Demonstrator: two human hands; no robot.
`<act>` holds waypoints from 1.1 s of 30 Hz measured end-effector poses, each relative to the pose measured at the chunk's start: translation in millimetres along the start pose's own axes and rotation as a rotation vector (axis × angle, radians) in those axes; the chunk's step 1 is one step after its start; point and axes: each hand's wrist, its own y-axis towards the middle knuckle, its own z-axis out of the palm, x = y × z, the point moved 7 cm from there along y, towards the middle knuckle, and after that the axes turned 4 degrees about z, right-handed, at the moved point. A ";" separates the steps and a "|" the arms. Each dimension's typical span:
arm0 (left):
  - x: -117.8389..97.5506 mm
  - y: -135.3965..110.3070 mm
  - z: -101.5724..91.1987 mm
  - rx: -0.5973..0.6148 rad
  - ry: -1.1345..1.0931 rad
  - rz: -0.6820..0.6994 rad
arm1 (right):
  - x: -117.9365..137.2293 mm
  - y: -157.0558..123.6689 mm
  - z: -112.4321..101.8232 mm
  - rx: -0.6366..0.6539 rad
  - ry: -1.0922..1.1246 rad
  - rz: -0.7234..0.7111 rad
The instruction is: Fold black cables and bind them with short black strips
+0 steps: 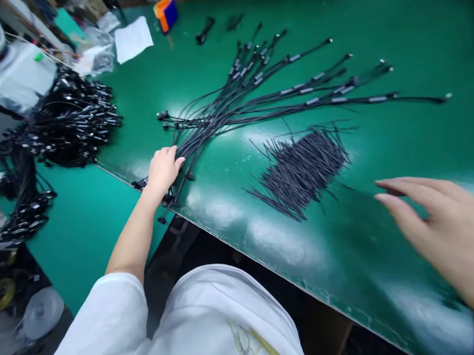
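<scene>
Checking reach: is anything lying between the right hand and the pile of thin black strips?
Nothing visible does. Only bare green table lies between the right hand and the pile of strips. The left hand rests on the fanned cables, off to the side.

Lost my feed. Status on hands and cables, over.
Left hand on cable bundle near table edge, grip unclear. Right hand open, over table beside pile of black strips. Nothing blocking.

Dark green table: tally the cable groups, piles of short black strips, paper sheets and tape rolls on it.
Cable groups: 2, the fanned bundle and the tangled heap
Piles of short strips: 1
Paper sheets: 1
Tape rolls: 1
Total: 5
</scene>
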 end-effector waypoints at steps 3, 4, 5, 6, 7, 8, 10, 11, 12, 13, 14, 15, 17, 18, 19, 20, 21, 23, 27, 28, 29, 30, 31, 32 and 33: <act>24.3 22.6 11.8 0.021 -0.048 -0.048 | 65.6 57.3 6.9 0.079 0.089 -0.202; 32.4 30.3 14.3 0.007 -0.092 -0.076 | 84.1 73.8 11.2 0.101 0.111 -0.255; 40.4 38.0 17.4 0.002 -0.149 -0.106 | 100.3 88.9 16.9 0.124 0.136 -0.301; 47.8 45.6 21.3 0.008 -0.212 -0.130 | 114.4 102.5 23.8 0.149 0.163 -0.343; 54.2 52.9 25.8 0.025 -0.274 -0.146 | 126.8 114.7 31.7 0.178 0.193 -0.384; 59.3 59.6 30.0 0.047 -0.328 -0.152 | 137.8 125.6 39.7 0.207 0.224 -0.425; 66.2 69.1 33.0 0.060 -0.385 -0.148 | 157.3 144.1 52.7 0.239 0.285 -0.498; 67.8 71.1 30.0 0.035 -0.411 -0.143 | 167.2 151.9 56.3 0.237 0.312 -0.528; 67.5 70.8 24.0 -0.010 -0.469 -0.134 | 177.9 159.2 57.1 0.220 0.338 -0.549; 64.5 68.1 15.2 -0.066 -0.551 -0.114 | 189.8 166.2 55.1 0.186 0.367 -0.557; 58.6 63.0 3.9 -0.123 -0.637 -0.080 | 203.1 173.4 50.6 0.136 0.401 -0.553; 49.8 55.8 -9.6 -0.178 -0.718 -0.027 | 218.2 180.7 44.5 0.078 0.437 -0.545; 24.3 37.3 -37.7 -0.212 -0.718 0.125 | 252.5 197.4 33.9 -0.018 0.479 -0.550; 10.3 27.0 -51.1 -0.204 -0.638 0.212 | 270.3 207.7 32.4 -0.031 0.465 -0.572; -1.0 17.1 -62.6 -0.190 -0.544 0.278 | 286.1 220.0 34.7 -0.009 0.416 -0.599; -7.2 8.2 -72.1 -0.175 -0.458 0.308 | 296.9 234.6 39.9 0.038 0.343 -0.609; -8.0 0.9 -79.1 -0.152 -0.385 0.305 | 299.9 251.4 45.3 0.090 0.267 -0.580; 6.8 -9.6 -86.8 -0.098 -0.311 0.211 | 284.9 285.2 43.9 0.123 0.181 -0.451; 56.7 -29.3 -86.3 -0.002 -0.494 -0.007 | 236.6 304.8 -26.2 -0.152 0.236 -0.374; 65.3 -35.2 -86.4 -0.005 -0.620 -0.037 | 229.9 297.2 -51.4 -0.258 0.258 -0.404; 71.4 -41.6 -87.8 -0.027 -0.774 -0.055 | 224.9 286.8 -76.9 -0.375 0.278 -0.428; 75.2 -48.4 -90.5 -0.061 -0.945 -0.066 | 221.7 275.3 -100.3 -0.481 0.290 -0.449; 76.8 -55.4 -94.4 -0.099 -1.118 -0.064 | 219.4 265.2 -120.1 -0.556 0.285 -0.458; 76.4 -62.5 -99.3 -0.132 -1.280 -0.053 | 217.7 258.2 -135.2 -0.583 0.257 -0.455; 74.7 -69.7 -104.7 -0.152 -1.420 -0.035 | 215.0 254.3 -146.7 -0.576 0.209 -0.440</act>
